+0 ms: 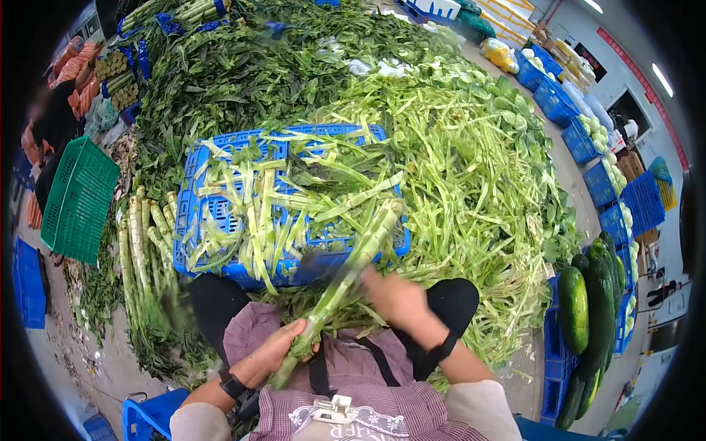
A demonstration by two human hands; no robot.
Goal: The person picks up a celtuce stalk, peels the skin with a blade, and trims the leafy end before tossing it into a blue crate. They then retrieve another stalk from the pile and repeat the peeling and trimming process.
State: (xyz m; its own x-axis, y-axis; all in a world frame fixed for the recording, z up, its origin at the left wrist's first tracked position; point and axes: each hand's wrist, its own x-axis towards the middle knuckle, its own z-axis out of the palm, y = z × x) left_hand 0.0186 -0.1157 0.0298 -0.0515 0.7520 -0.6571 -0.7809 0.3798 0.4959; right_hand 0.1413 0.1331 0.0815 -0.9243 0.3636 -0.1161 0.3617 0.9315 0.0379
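My left hand [283, 344] is closed around the lower end of a celtuce stalk [357, 261], which slants up and away over a blue crate. My right hand [401, 303], smeared by motion, is beside the stalk's right side, fingers curled. A dark, blurred knife blade [318, 267] reaches from it across to the stalk's left side; the handle is hidden. Strips of green peel [265, 213] lie over the upturned blue crate [182, 246] in front of my knees. Several whole celtuce stalks [136, 250] lie left of the crate.
Peelings [471, 198] heap up on the right, dark leaves [228, 81] behind the crate. A green basket [79, 198] stands at left near another person [55, 121]. Large green gourds [597, 309] and blue crates of pale vegetables [581, 140] line the right. A blue stool [154, 415] is at lower left.
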